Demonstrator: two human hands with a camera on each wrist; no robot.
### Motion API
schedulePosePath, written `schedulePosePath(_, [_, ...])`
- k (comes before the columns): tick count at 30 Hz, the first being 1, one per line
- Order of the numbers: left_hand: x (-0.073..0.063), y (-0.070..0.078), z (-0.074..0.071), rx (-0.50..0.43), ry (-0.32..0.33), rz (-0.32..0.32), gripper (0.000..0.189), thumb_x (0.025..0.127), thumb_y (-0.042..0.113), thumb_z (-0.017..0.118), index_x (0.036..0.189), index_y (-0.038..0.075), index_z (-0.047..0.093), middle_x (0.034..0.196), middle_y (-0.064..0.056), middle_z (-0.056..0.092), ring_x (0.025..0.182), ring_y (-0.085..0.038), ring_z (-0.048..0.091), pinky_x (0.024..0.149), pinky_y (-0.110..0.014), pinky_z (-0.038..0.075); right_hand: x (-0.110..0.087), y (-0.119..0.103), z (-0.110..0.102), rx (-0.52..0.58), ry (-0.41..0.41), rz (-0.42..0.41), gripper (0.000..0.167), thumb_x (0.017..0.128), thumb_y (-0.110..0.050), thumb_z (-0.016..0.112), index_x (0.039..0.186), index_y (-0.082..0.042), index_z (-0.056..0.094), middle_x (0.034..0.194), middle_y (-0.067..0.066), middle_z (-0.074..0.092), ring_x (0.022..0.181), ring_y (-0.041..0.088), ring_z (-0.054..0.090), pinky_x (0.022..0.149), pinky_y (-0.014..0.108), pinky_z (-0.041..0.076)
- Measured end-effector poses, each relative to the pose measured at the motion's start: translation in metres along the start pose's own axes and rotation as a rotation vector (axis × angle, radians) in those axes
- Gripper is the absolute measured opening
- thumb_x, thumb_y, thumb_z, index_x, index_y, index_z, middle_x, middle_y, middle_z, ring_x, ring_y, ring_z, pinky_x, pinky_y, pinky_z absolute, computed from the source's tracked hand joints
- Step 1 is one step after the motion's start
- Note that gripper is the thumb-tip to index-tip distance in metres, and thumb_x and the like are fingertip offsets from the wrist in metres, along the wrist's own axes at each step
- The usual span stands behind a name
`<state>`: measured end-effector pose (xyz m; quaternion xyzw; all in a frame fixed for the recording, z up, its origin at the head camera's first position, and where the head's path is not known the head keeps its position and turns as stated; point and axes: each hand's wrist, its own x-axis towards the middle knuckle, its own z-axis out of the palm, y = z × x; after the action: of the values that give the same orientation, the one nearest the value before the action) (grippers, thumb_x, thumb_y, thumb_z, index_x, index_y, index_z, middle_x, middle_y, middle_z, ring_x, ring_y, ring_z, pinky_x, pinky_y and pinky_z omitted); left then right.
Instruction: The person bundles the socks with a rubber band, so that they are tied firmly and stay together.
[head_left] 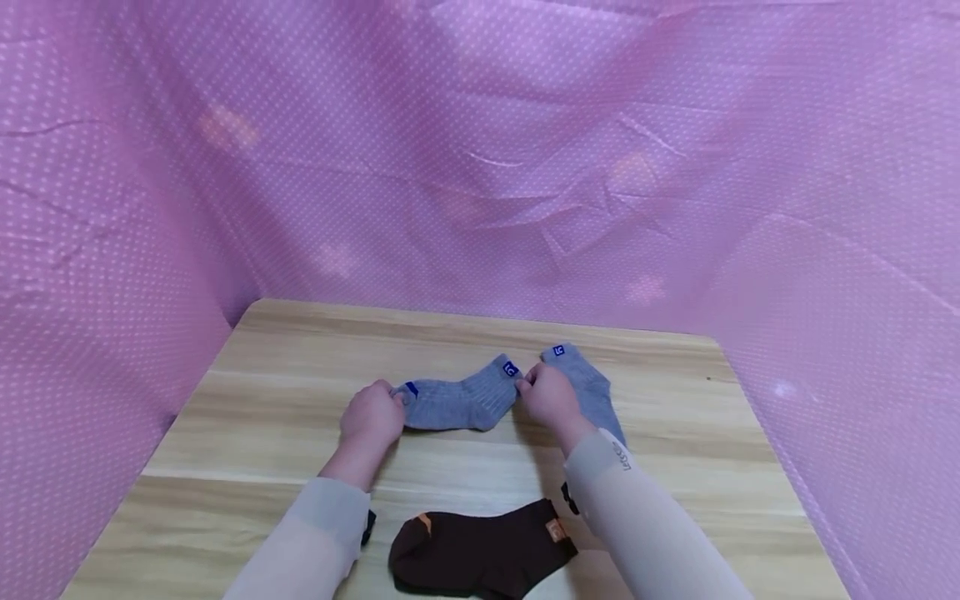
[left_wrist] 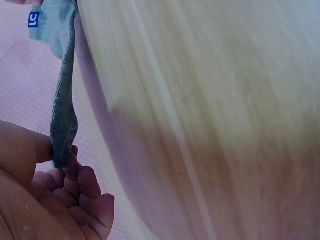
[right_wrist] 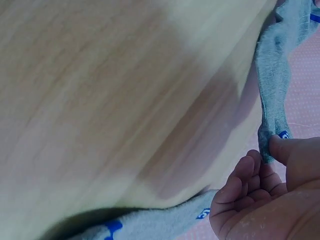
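Pinching a grey sock [head_left: 457, 406] at toe [head_left: 412, 402] with left hand [head_left: 372, 414], at cuff [head_left: 500, 375] with right hand [head_left: 551, 398], near the far edge of the tabletop [head_left: 300, 358], midway between side edges. Likely light, soft, stretchy, hardly slippery or fragile; best taken by toe and cuff.

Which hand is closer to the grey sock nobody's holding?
Right: the right hand partly hides that grey sock in the head view; the left hand is well off to its left.
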<state>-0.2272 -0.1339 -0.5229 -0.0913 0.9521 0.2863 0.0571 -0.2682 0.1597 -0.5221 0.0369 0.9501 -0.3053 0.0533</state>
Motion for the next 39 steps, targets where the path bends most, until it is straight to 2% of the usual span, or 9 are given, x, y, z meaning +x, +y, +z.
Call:
schedulePosePath(9, [-0.005, 0.002, -0.001, 0.004, 0.008, 0.008, 0.032, 0.108, 0.028, 0.054, 0.117, 0.001, 0.068, 0.115, -0.02, 0.073, 0.108, -0.042, 0.068, 0.083, -0.059, 0.054, -0.013, -0.005, -0.015, 0.008, 0.001, -0.011, 0.021, 0.106, -0.026, 0.065, 0.093, -0.009, 0.064, 0.085, 0.005, 0.064, 0.076, 0.022, 0.06, 0.066, 0.036, 0.049])
schedulePosePath(16, [-0.014, 0.004, -0.005, -0.019, 0.013, 0.026, 0.031, 0.108, 0.029, 0.055, 0.108, 0.002, 0.069, 0.109, -0.019, 0.073, 0.102, -0.04, 0.068, 0.082, -0.056, 0.054, -0.021, -0.005, -0.024, 0.007, 0.007, -0.024, 0.02, 0.104, -0.025, 0.068, 0.091, -0.01, 0.065, 0.082, 0.005, 0.064, 0.072, 0.021, 0.059, 0.063, 0.036, 0.048])
schedulePosePath(30, [-0.034, 0.01, -0.01, -0.062, 0.041, 0.044, 0.028, 0.107, 0.03, 0.058, 0.098, 0.005, 0.069, 0.098, -0.015, 0.073, 0.092, -0.036, 0.068, 0.078, -0.053, 0.054, -0.043, 0.016, -0.03, 0.095, 0.01, -0.107, 0.027, 0.098, -0.019, 0.071, 0.075, -0.011, 0.06, 0.07, 0.001, 0.058, 0.066, 0.018, 0.054, 0.065, 0.036, 0.047])
schedulePosePath(35, [-0.041, 0.01, -0.012, -0.085, 0.055, 0.075, 0.028, 0.105, 0.029, 0.061, 0.098, 0.004, 0.07, 0.096, -0.013, 0.073, 0.089, -0.034, 0.068, 0.077, -0.051, 0.053, -0.053, 0.026, -0.034, 0.104, 0.031, -0.123, 0.025, 0.095, -0.017, 0.071, 0.074, -0.012, 0.06, 0.07, -0.001, 0.058, 0.065, 0.017, 0.054, 0.066, 0.034, 0.047])
schedulePosePath(39, [-0.049, 0.011, -0.013, -0.118, 0.06, 0.108, 0.027, 0.105, 0.027, 0.062, 0.096, 0.004, 0.07, 0.087, -0.009, 0.071, 0.081, -0.029, 0.066, 0.07, -0.047, 0.052, -0.062, 0.032, -0.037, 0.116, 0.034, -0.139, 0.023, 0.093, -0.016, 0.071, 0.073, -0.011, 0.061, 0.069, -0.001, 0.058, 0.064, 0.016, 0.053, 0.064, 0.034, 0.047])
